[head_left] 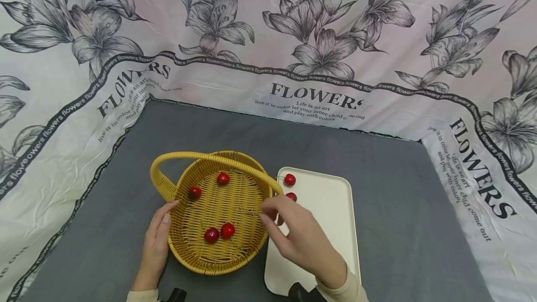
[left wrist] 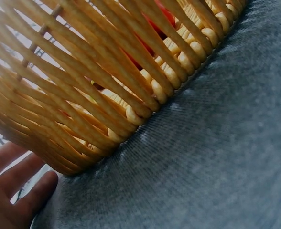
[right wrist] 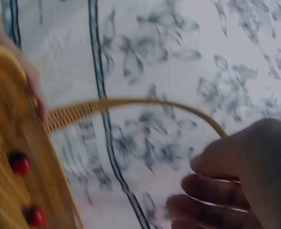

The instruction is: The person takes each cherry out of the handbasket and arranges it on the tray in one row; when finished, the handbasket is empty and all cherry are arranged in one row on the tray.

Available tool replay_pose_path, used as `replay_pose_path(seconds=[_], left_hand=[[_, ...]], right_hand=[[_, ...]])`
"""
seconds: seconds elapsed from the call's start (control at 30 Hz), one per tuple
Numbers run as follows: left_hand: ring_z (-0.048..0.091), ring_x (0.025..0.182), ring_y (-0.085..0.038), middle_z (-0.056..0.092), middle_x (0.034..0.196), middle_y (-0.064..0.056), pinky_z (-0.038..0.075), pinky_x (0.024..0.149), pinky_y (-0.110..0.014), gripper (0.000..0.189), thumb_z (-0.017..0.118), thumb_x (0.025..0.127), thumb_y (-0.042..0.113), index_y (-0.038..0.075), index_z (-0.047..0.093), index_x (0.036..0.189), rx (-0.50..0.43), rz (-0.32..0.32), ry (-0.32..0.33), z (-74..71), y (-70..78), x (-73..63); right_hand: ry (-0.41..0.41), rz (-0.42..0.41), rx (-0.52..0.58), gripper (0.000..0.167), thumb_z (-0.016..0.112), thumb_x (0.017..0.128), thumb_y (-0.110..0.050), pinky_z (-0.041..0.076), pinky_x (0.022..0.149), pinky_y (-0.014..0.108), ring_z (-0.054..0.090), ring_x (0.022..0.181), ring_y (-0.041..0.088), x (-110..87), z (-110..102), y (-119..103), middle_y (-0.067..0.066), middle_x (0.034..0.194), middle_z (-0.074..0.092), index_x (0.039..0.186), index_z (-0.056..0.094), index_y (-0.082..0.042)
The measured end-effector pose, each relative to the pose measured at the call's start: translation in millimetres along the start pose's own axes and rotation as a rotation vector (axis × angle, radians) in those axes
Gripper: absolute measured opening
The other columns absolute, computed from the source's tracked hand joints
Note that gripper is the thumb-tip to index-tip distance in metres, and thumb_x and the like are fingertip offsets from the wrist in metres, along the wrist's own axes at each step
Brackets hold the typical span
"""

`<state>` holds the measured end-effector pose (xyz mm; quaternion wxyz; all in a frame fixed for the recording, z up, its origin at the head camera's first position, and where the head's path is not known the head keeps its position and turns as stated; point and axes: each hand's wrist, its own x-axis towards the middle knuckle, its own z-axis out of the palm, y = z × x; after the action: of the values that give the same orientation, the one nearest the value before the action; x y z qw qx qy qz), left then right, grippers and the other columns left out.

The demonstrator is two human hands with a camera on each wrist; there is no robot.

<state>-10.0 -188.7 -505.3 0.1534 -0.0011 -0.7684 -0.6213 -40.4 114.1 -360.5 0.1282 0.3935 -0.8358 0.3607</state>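
A yellow wicker basket (head_left: 218,264) with a tall arched handle (head_left: 209,156) stands on the grey surface, several red cherries inside, among them one cherry (head_left: 223,178) near its far side. My left hand (head_left: 156,241) rests against the basket's left side, fingers mostly straight; the left wrist view shows its fingertips (left wrist: 47,183) at the woven wall. Over the basket's right rim is my right hand (head_left: 295,229), fingers loosely bent, with nothing visible between them in the right wrist view. Right of the basket, a cream tray (head_left: 327,218) holds a cherry (head_left: 289,180) and another cherry (head_left: 291,196), partly hidden by my right hand.
The grey tabletop (head_left: 402,209) extends to the right of the tray. A white and pink cloth (head_left: 235,73) printed with flowers and lettering hangs at the back and both sides. The basket's handle arches over its opening, close to my right hand.
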Motion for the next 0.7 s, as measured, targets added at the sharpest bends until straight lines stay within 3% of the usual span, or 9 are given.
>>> replay_pose_path(seconds=[0.1,0.23,0.33,0.4,0.5,0.6,0.7], left_hand=[[0.041,0.126,0.002,0.050,0.130,0.014,0.030,0.100,-0.009,0.036,0.032,0.105,0.008,0.001,0.050,0.135,0.002,-0.003,-0.004,-0.3,0.1,1.5],[0.040,0.126,0.002,0.050,0.131,0.013,0.030,0.099,-0.009,0.036,0.032,0.105,0.010,0.003,0.051,0.135,0.013,-0.016,0.005,-0.2,-1.5,2.3],[0.040,0.127,0.004,0.051,0.131,0.015,0.030,0.099,-0.008,0.036,0.032,0.105,0.013,0.005,0.051,0.136,0.035,-0.033,0.016,1.1,-3.7,-0.2],[0.040,0.126,0.006,0.051,0.131,0.016,0.030,0.099,-0.007,0.036,0.032,0.106,0.014,0.006,0.052,0.136,0.051,-0.046,0.019,2.6,-5.1,-2.6],[0.040,0.126,0.006,0.052,0.130,0.015,0.030,0.099,-0.007,0.036,0.033,0.106,0.014,0.008,0.053,0.135,0.049,-0.048,0.022,4.7,-6.3,-4.2],[0.041,0.126,0.005,0.053,0.130,0.013,0.030,0.099,-0.008,0.035,0.034,0.105,0.012,0.007,0.053,0.134,0.039,-0.025,0.024,5.3,-5.6,-3.5],[0.043,0.125,0.004,0.053,0.129,0.013,0.031,0.100,-0.008,0.035,0.035,0.104,0.008,0.004,0.054,0.133,0.037,0.008,0.037,4.0,-2.6,-1.8]], right_hand=[[-0.087,0.019,-0.051,0.017,0.058,0.095,-0.016,0.049,0.075,0.016,0.058,0.087,0.006,16.2,20,-7,-0.002,0.101,0.061,0.111,0.059,-0.011],[-0.264,0.173,-0.116,0.028,0.056,0.097,-0.025,0.050,0.082,0.023,0.058,0.098,0.010,46.8,56,4,-0.001,0.114,0.059,0.122,0.056,-0.012],[-0.348,0.304,-0.219,0.032,0.056,0.097,-0.026,0.050,0.067,0.024,0.058,0.088,0.015,65.7,92,22,0.005,0.111,0.055,0.124,0.053,-0.009],[-0.391,0.387,-0.346,0.035,0.058,0.096,-0.029,0.048,0.057,0.025,0.058,0.082,0.019,73.2,111,31,0.010,0.108,0.054,0.122,0.053,-0.007],[-0.451,0.518,-0.486,0.045,0.061,0.094,-0.033,0.046,0.045,0.027,0.059,0.077,0.027,81.0,129,39,0.018,0.113,0.052,0.128,0.050,-0.006],[-0.510,0.625,-0.535,0.050,0.059,0.095,-0.032,0.046,0.042,0.029,0.060,0.081,0.031,91.2,136,42,0.019,0.126,0.049,0.138,0.045,-0.011],[-0.579,0.657,-0.564,0.052,0.056,0.097,-0.029,0.050,0.047,0.031,0.061,0.089,0.032,102.0,142,45,0.018,0.137,0.045,0.144,0.041,-0.017]])
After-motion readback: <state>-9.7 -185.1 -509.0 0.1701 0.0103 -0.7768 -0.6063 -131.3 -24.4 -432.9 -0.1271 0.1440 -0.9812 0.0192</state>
